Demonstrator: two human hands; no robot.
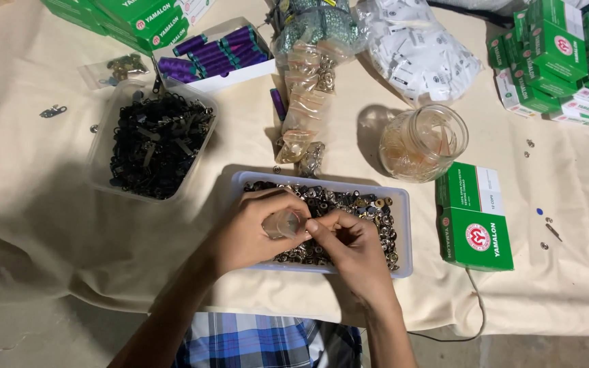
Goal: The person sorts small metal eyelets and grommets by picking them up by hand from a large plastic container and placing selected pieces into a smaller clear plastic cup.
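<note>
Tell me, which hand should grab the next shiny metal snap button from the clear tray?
Probably the right hand. Its fingertips sit just above the silver metal snap buttons in the clear rectangular plastic tray, while the left hand holds the small clear plastic bag.

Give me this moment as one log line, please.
left hand: holds small clear bag | right hand: pinching at bag mouth | under hands: tray of metal snaps

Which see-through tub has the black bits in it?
The square tub on the left holds the black metal bits. The long tub under both hands holds shiny silver ones.
</note>
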